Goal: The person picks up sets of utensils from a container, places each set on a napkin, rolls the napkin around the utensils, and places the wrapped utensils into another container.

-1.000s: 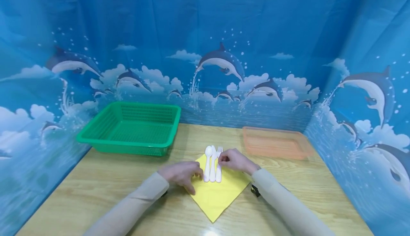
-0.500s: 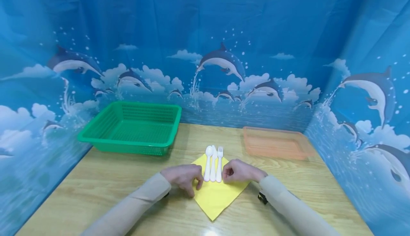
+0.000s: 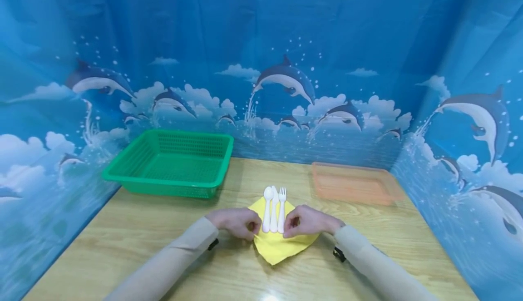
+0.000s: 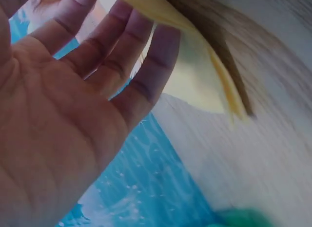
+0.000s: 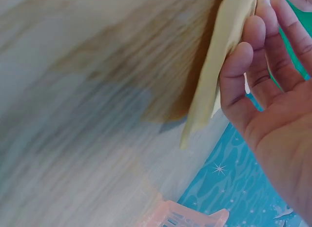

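A yellow cloth napkin point(image 3: 279, 250) lies cornerwise on the table, its near part raised and bent. On it, side by side, rest a white spoon point(image 3: 267, 214), a white knife point(image 3: 274, 214) and a white fork point(image 3: 281, 212), handles toward me. My left hand point(image 3: 239, 223) pinches the napkin at its left side, by the spoon's handle. At the right, beside the fork's handle, my right hand point(image 3: 311, 220) pinches the cloth. Both wrist views show the napkin's edge lifted off the wood, at the fingers of the left hand point(image 4: 73, 100) and the right hand point(image 5: 278, 85).
A green mesh basket point(image 3: 163, 183) stands at the back left of the wooden table point(image 3: 229, 273). Toward the back right is a shallow orange tray point(image 3: 354, 197). A blue dolphin-print curtain point(image 3: 261, 28) hangs behind and along both sides.
My right hand has let go of the fork, come down beside its handle and taken hold of the napkin. My left hand now pinches the cloth too, and its near corner has risen.
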Demonstrator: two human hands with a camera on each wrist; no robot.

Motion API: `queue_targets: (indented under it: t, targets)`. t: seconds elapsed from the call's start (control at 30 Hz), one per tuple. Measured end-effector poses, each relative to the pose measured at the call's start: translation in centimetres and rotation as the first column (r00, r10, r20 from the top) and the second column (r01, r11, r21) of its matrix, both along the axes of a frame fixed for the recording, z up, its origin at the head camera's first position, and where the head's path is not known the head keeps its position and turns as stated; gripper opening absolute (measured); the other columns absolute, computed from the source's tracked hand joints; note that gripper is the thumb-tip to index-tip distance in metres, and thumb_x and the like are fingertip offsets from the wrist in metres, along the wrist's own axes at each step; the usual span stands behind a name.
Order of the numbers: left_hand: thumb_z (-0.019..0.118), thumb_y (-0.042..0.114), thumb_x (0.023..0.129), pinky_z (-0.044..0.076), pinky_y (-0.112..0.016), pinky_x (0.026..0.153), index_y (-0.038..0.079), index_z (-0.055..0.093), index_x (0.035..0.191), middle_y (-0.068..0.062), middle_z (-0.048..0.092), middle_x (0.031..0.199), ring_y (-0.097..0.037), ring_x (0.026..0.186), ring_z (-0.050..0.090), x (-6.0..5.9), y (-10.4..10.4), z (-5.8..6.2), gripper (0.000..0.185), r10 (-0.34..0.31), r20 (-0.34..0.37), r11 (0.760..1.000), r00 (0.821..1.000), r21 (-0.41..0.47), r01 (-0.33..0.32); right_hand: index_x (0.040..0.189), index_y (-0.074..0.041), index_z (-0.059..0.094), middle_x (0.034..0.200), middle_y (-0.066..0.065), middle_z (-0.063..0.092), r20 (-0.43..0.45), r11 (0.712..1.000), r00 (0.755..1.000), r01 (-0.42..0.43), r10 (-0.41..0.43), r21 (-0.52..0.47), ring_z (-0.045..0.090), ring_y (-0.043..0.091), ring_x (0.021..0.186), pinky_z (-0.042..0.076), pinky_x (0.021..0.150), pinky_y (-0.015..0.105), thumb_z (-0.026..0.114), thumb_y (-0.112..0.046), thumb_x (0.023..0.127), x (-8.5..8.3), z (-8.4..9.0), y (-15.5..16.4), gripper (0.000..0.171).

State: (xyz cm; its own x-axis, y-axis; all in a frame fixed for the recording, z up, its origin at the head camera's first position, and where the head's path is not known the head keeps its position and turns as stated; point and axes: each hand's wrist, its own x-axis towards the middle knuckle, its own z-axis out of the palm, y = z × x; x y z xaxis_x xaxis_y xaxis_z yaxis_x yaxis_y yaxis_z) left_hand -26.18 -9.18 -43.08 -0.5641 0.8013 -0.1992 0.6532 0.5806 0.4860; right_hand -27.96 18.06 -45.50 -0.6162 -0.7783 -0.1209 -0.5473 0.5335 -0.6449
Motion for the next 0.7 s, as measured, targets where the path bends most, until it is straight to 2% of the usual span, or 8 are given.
queue_targets:
  t: [0.1,0.2,0.33,0.43,0.5,0.57,0.63,0.7]
  targets:
    - [0.067,0.006,0.084,0.043,-0.017,0.069,0.014,0.058,0.081,0.008,0.054,0.079,-0.001,0.074,0.047,-0.6,-0.5,0.0,0.012,0.029,0.070,0.998,0.997,0.060,-0.033,0.094,-0.023,0.072,0.083,-0.013,0.068,0.045,1.000,0.999,-0.002,0.002,0.001,0.061,0.003,0.076,0.054,0.072,0.022,0.074,-0.040,0.085,0.5,0.3,0.2,0.019]
    - [0.065,0.009,0.088,0.041,-0.020,0.069,0.013,0.057,0.084,0.005,0.053,0.080,-0.006,0.075,0.046,-1.1,-1.0,-0.2,0.010,0.087,0.145,0.990,0.986,0.098,-0.102,0.099,-0.023,0.069,0.088,-0.011,0.065,0.090,0.999,0.996,0.019,-0.022,0.033,0.060,0.005,0.081,0.053,0.076,0.023,0.076,-0.039,0.083,1.0,0.5,0.2,0.023]
    - [0.063,0.011,0.092,0.040,-0.023,0.070,0.011,0.057,0.087,0.003,0.050,0.083,-0.012,0.079,0.046,-1.4,-1.2,-0.3,0.008,0.188,0.243,0.967,0.952,0.125,-0.223,0.101,-0.024,0.064,0.092,-0.010,0.060,0.077,0.997,0.997,0.027,-0.033,0.078,0.056,0.005,0.086,0.049,0.080,0.022,0.081,-0.037,0.077,1.4,0.8,0.2,0.033]
    - [0.062,0.012,0.093,0.039,-0.025,0.070,0.010,0.056,0.089,0.001,0.050,0.086,-0.013,0.081,0.046,-1.6,-1.3,-0.5,0.007,0.236,0.281,0.949,0.930,0.141,-0.284,0.098,-0.024,0.062,0.089,-0.010,0.059,0.032,0.998,0.999,0.039,-0.041,0.058,0.054,0.004,0.082,0.049,0.076,0.022,0.078,-0.034,0.082,1.4,0.6,0.2,0.025]
    - [0.064,0.013,0.092,0.041,-0.025,0.072,0.010,0.057,0.091,0.000,0.053,0.088,-0.014,0.083,0.048,-1.6,-1.2,-0.5,0.007,0.242,0.297,0.946,0.924,0.140,-0.293,0.094,-0.023,0.063,0.086,-0.010,0.060,-0.016,0.997,0.998,0.064,-0.063,0.032,0.052,0.004,0.078,0.048,0.072,0.022,0.073,-0.029,0.088,1.2,0.2,0.2,0.014]
    - [0.070,0.017,0.089,0.045,-0.026,0.075,0.011,0.059,0.098,0.000,0.057,0.093,-0.013,0.086,0.052,-1.6,-1.1,-0.4,0.016,0.236,0.305,0.952,0.923,0.120,-0.283,0.092,-0.021,0.064,0.085,-0.010,0.061,-0.050,0.995,0.994,0.096,-0.096,0.000,0.052,0.004,0.076,0.047,0.070,0.023,0.066,-0.018,0.094,0.9,-0.1,0.1,0.004]
    - [0.077,0.024,0.084,0.048,-0.028,0.080,0.015,0.059,0.108,0.001,0.061,0.100,-0.013,0.091,0.056,-1.5,-0.9,-0.3,0.031,0.218,0.301,0.963,0.928,0.086,-0.254,0.092,-0.020,0.066,0.085,-0.010,0.062,-0.071,0.992,0.989,0.127,-0.128,-0.015,0.051,0.004,0.074,0.046,0.069,0.023,0.059,-0.010,0.095,0.6,-0.2,0.2,0.013]
    - [0.081,0.029,0.080,0.049,-0.027,0.084,0.019,0.059,0.112,0.002,0.063,0.106,-0.011,0.094,0.058,-1.5,-0.7,-0.1,0.041,0.192,0.259,0.975,0.947,0.063,-0.215,0.089,-0.018,0.066,0.080,-0.010,0.059,-0.081,0.989,0.986,0.145,-0.145,-0.011,0.049,0.005,0.070,0.045,0.069,0.024,0.056,-0.007,0.095,0.3,-0.2,0.1,0.015]
